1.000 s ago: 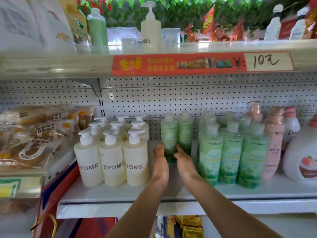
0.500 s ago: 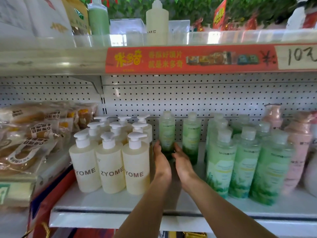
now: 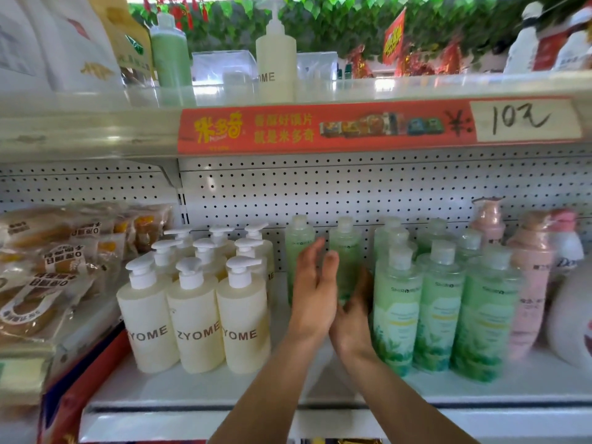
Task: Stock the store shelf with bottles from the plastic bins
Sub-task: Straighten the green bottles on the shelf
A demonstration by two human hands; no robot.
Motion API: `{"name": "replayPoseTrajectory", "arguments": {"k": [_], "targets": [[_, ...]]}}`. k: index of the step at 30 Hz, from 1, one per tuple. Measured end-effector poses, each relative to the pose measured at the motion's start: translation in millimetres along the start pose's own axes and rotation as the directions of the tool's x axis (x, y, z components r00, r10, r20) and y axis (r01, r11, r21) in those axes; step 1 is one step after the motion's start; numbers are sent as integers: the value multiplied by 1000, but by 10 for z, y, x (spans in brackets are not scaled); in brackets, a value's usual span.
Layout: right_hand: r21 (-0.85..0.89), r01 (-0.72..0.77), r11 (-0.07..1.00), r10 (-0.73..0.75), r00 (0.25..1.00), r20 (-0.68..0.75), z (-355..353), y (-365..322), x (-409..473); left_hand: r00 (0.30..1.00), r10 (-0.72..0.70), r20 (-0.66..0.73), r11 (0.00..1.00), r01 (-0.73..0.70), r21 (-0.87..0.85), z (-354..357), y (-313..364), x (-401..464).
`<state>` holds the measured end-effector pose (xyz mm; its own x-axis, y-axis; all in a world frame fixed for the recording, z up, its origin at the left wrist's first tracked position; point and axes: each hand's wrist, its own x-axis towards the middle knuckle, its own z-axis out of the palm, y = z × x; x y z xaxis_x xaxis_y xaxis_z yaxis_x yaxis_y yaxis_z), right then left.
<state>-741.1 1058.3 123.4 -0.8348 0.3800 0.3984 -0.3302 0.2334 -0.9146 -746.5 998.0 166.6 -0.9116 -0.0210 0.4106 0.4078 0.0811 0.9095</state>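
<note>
- Nearest, both forearms reach over the shelf [image 3: 198,392] edge into the gap between cream pump bottles [image 3: 195,318] and the front green bottles [image 3: 442,309]
- Left hand [image 3: 312,293]: grip released, fingers straight, holding nothing
- Right hand [image 3: 354,318]: mostly hidden behind the left, so I cannot tell its grip
- Just beyond the hands, two green bottles [image 3: 299,248] stand upright at the back by the pegboard [image 3: 352,187]
- Judging by this, the rows are well filled; the gap's front is unfilled, and no bins show
</note>
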Motion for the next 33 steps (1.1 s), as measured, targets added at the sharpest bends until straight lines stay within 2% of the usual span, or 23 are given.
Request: {"name": "replayPoseTrajectory", "arguments": {"k": [1, 2, 3, 5, 6, 8, 11, 14, 18, 21, 27, 30, 33], "targets": [[53, -25, 998, 26, 1000, -10, 23, 32, 13, 996, 87, 36, 991, -90, 95, -5, 79, 113], [18, -66, 998, 66, 998, -18, 51, 65, 51, 986, 150, 71, 972, -161, 172, 2, 167, 230], [-142, -135, 981, 133, 991, -23, 78, 86, 113, 978, 179, 106, 954, -199, 224, 16, 259, 331], [-411, -263, 873, 254, 964, -78, 113, 159, 249, 966, 179, 188, 920, -232, 316, 45, 386, 521], [-431, -297, 852, 283, 954, -97, 126, 175, 305, 959, 155, 238, 895, -238, 377, 52, 428, 611], [-355, -325, 877, 306, 946, -111, 152, 216, 401, 944, 62, 325, 832, -229, 505, 50, 499, 773], [-260, -330, 908, 306, 943, -128, 178, 255, 464, 942, -32, 335, 792, -181, 584, 27, 596, 917], [-227, -275, 934, 252, 960, -124, 153, 276, 438, 938, -34, 345, 755, -202, 624, -21, 629, 955], [-286, -161, 945, 141, 986, -91, 119, 280, 287, 918, -28, 395, 706, -262, 658, -155, 690, 955], [-241, -112, 964, 100, 993, -63, 94, 252, 170, 894, -53, 444, 677, -295, 675, -313, 785, 936], [-212, -43, 976, 65, 993, 100, 85, 234, 10, 853, 0, 522, 565, -430, 704, -594, 911, 875], [-162, -48, 986, 81, 976, 203, 110, 231, -17, 863, 14, 505, 536, -433, 725, -732, 932, 875], [-141, -39, 989, 72, 968, 239, 165, 249, -18, 872, 18, 490, 526, -425, 737, -849, 918, 896]]}}
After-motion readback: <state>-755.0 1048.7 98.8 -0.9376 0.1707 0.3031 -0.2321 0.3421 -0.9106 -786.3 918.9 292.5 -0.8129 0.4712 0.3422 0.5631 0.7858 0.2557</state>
